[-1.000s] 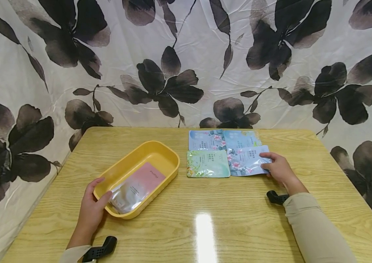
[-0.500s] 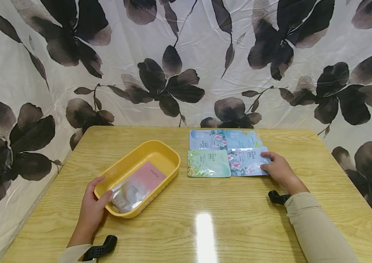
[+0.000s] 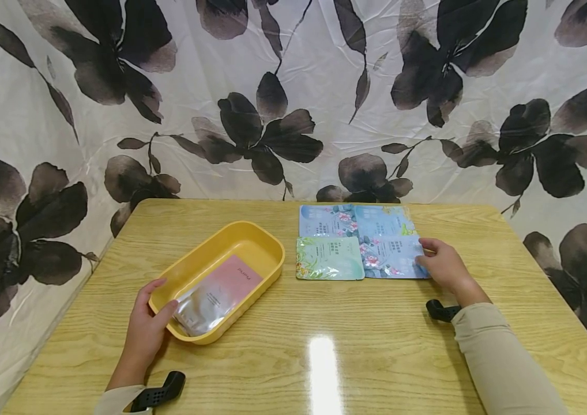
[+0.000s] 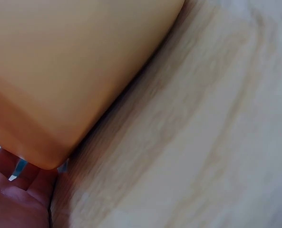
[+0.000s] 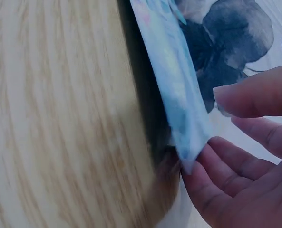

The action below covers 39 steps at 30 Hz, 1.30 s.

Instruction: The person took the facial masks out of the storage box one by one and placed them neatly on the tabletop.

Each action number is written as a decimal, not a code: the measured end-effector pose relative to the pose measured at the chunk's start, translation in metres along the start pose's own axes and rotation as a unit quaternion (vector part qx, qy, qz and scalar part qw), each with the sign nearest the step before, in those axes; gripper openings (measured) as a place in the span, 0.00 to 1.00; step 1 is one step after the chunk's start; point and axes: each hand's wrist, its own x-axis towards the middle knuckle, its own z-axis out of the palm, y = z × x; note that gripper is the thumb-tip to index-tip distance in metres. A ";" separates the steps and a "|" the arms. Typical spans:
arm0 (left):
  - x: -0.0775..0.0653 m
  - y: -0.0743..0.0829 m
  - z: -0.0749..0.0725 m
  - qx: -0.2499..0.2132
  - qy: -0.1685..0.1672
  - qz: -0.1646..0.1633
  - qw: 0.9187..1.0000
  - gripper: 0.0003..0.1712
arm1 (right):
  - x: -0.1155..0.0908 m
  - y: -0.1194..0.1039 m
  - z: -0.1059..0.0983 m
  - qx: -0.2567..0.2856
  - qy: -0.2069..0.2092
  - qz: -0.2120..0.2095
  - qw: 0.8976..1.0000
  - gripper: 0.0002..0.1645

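Note:
My left hand grips the near-left end of a yellow plastic tray, thumb over the rim. In the tray lies a pink and silver sachet. On the right, my right hand is at the right edge of a blue floral sachet. In the right wrist view, fingertips touch that sachet's edge, while the thumb stands apart from it. Left of it lies a green sachet. Behind them are a blue-violet floral sachet and a light blue one.
A wood-grain table carries everything. Behind it hangs a white cloth printed with dark flowers. The sachets lie close to the table's back edge, right of the tray.
The blue floral sachet has settled lower and slightly right, beside the green one. My right hand has shifted slightly right, its thumb coming off the sachet. My left hand and the tray stay put.

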 end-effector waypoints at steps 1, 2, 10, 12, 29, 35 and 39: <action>0.000 0.000 0.000 -0.002 0.000 0.000 1.000 0.26 | 0.000 0.000 0.000 -0.004 0.001 -0.002 1.000 0.35; 0.000 0.000 0.000 -0.003 0.000 0.001 1.000 0.26 | -0.001 0.000 -0.001 -0.008 0.001 -0.005 1.000 0.35; 0.000 -0.001 0.000 0.003 0.002 -0.003 1.000 0.27 | -0.006 -0.022 0.003 -0.009 0.012 -0.077 0.997 0.35; 0.000 -0.001 -0.001 0.003 0.001 -0.003 1.000 0.27 | -0.007 -0.032 0.008 0.039 0.002 -0.100 0.994 0.36; 0.000 0.000 -0.002 -0.007 0.002 0.000 1.000 0.26 | 0.012 -0.168 0.099 0.086 -0.193 -0.251 0.945 0.33; -0.001 0.000 0.001 -0.001 0.005 0.000 1.000 0.27 | 0.014 -0.204 0.139 0.022 -0.241 -0.246 0.939 0.34; -0.001 0.000 0.000 -0.004 0.004 0.002 1.000 0.27 | 0.015 -0.220 0.157 -0.006 -0.257 -0.252 0.933 0.35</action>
